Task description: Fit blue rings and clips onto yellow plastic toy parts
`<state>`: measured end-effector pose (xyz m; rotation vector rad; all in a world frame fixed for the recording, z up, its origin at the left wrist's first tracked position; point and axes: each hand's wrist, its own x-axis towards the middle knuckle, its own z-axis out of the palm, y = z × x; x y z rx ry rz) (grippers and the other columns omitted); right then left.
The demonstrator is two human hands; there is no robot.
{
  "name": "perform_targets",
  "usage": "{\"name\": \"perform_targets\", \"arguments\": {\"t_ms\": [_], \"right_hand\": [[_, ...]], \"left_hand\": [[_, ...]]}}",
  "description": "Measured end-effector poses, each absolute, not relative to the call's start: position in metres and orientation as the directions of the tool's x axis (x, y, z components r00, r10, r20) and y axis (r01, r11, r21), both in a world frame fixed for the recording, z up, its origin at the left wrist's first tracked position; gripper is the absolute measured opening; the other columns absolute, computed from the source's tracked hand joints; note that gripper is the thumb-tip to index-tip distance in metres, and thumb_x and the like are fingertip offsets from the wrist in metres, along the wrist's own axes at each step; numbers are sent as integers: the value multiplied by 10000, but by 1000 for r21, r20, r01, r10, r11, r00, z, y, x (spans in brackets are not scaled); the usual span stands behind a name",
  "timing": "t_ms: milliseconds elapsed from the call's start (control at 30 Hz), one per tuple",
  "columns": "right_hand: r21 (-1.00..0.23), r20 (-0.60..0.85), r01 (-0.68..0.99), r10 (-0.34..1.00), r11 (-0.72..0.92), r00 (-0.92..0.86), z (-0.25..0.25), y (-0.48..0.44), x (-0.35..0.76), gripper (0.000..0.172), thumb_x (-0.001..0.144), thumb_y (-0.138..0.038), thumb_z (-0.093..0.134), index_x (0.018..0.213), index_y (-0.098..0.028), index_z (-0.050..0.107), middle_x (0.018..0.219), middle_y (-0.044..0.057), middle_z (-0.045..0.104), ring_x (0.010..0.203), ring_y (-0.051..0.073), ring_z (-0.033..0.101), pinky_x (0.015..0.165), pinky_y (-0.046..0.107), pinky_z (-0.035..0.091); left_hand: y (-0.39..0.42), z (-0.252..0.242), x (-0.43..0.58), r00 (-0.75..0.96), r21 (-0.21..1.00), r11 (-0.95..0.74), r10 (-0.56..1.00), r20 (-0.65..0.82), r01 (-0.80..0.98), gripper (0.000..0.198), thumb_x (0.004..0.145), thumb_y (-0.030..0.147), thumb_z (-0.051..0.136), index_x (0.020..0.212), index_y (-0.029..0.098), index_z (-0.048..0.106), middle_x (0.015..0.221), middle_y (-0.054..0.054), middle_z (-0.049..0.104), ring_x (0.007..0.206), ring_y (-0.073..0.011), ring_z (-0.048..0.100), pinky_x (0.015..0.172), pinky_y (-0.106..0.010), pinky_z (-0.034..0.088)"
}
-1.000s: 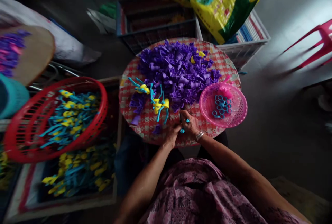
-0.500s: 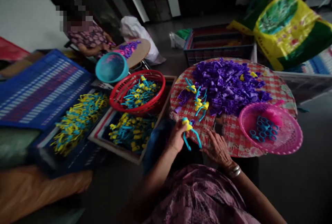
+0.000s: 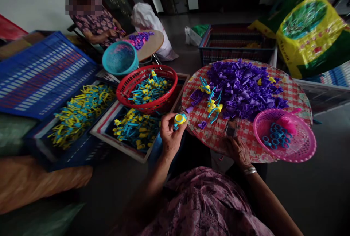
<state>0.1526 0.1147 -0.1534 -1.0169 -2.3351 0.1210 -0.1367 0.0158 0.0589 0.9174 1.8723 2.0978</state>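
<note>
My left hand is closed on a yellow-and-blue plastic piece with a round ring-shaped end turned up, just off the table's left edge. My right hand is at the near edge of a round table with a red checked cover; its fingers are dim and blurred. A small purple scrap shows below its fingers. Several yellow-and-blue pieces lie on the table beside a heap of purple plastic pieces. Blue rings sit in a pink basket on the right.
A red basket of yellow-and-blue pieces rests over a crate holding more. Left of it is a blue crate of similar pieces. Behind, a person sits by a small table. A yellow-green bag stands at right.
My left hand has moved left and up with the piece, turning its round end upward. My right hand has shifted slightly right and down. The view has tilted a little.
</note>
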Motion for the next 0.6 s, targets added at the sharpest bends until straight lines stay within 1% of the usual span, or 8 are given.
{"name": "perform_targets", "arguments": {"t_ms": [100, 267, 400, 500, 600], "right_hand": [[-299, 462, 648, 701, 700, -544, -155, 115, 153, 312, 1106, -350, 533, 1235, -225, 789, 1081, 122, 785, 917, 231, 702, 792, 341, 537], [-338, 426, 645, 723, 685, -544, -158, 116, 156, 322, 1095, -349, 543, 1264, -213, 781, 1115, 131, 780, 916, 230, 690, 813, 346, 550], [-348, 440, 627, 712, 697, -547, -152, 115, 156, 324, 1118, -353, 525, 1244, -197, 780, 1115, 151, 786, 945, 256, 705, 814, 357, 542], [-349, 438, 629, 714, 695, -546, -147, 114, 156, 336, 1129, -364, 517, 1239, -188, 782, 1110, 166, 790, 960, 272, 714, 816, 367, 534], [-349, 435, 633, 718, 691, -544, -146, 114, 156, 330, 1129, -358, 511, 1232, -205, 784, 1097, 161, 791, 955, 271, 717, 814, 368, 536]], "left_hand": [[16, 63, -131, -812, 968, -187, 531, 241, 165, 567, 650, 467, 1012, 1047, 256, 667, 987, 1, 727, 871, -169, 723, 818, -297, 611], [11, 63, -123, -824, 984, -178, 559, 93, -9, 595, 612, 437, 1024, 1057, 259, 672, 992, 3, 731, 864, -165, 718, 759, -275, 611], [7, 63, -119, -832, 986, -159, 553, 45, -53, 611, 584, 406, 1029, 1063, 256, 680, 986, 2, 737, 850, -162, 721, 721, -255, 606], [7, 64, -119, -832, 987, -146, 554, 27, -65, 583, 597, 388, 1018, 1057, 251, 687, 976, 0, 746, 843, -161, 724, 692, -239, 598], [7, 64, -119, -835, 985, -148, 551, 12, -84, 564, 604, 382, 1004, 1050, 252, 684, 964, 3, 749, 827, -158, 723, 679, -236, 593]]}}
